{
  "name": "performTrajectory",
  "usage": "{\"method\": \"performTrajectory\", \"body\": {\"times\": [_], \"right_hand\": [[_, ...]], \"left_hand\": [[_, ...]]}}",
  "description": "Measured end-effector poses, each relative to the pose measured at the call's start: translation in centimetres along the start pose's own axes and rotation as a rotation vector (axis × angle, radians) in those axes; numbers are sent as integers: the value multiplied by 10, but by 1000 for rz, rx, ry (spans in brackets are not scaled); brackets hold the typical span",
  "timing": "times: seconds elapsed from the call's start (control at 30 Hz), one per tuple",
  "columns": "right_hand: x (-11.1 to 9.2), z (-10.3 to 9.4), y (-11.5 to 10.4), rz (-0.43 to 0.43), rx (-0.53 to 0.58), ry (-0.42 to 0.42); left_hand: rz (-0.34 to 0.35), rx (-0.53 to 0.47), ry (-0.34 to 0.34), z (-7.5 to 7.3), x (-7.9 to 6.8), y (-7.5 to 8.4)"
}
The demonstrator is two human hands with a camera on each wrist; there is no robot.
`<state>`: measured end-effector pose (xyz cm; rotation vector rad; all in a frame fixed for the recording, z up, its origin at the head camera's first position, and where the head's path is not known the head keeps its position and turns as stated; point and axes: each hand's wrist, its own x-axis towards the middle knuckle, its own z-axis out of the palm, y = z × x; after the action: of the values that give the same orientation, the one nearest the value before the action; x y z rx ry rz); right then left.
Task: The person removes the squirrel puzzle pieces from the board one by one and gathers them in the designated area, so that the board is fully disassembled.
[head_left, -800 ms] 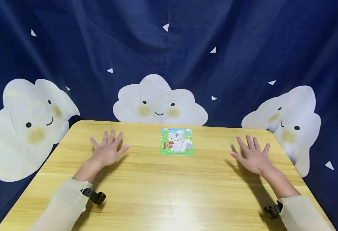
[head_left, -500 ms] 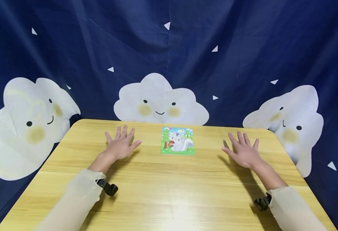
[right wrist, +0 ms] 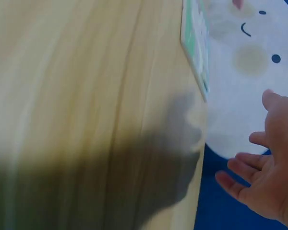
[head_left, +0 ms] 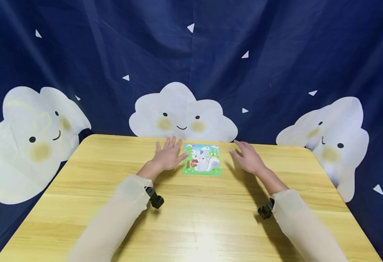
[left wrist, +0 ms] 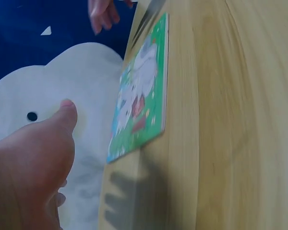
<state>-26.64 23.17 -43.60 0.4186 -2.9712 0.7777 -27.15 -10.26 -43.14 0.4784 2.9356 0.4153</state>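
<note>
A square, flat picture board [head_left: 202, 160] with a cartoon squirrel on it lies near the table's far edge; it looks like a puzzle or a thin book, I cannot tell which. My left hand [head_left: 168, 156] is over its left side, fingers spread, thumb tip just at the board's left edge and holding nothing. To the right of the board hovers my right hand [head_left: 248, 158], fingers extended and nothing in them. In the left wrist view the board [left wrist: 139, 91] stands apart from the thumb. The right wrist view shows only a corner of the board [right wrist: 196, 45].
The wooden table [head_left: 191, 211] has rounded far corners. Behind it hangs a dark blue curtain [head_left: 158, 43] printed with smiling white clouds [head_left: 181, 105] and small triangles. A black wrist camera [head_left: 155, 199] sits on the left wrist, another black camera [head_left: 265, 211] on the right.
Both hands have moved inward and forward from the sides of the table to either side of the picture board. The board has stayed in place.
</note>
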Motion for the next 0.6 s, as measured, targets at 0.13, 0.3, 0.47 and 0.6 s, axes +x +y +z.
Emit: {"method": "performTrajectory", "body": {"times": [0.13,0.3,0.47,0.6], "right_hand": [[18,13,-10,4,153,21],[36,27,-16,67,329,65],[47,44,-19,165,412,68],[53,54,-21,235,413,41]], "left_hand": [[19,-33,-4,6,14,17],[40,-27,-30,24,31,35],[51,17,-72,42,42,49],[63,29,-78,49,44,59]]}}
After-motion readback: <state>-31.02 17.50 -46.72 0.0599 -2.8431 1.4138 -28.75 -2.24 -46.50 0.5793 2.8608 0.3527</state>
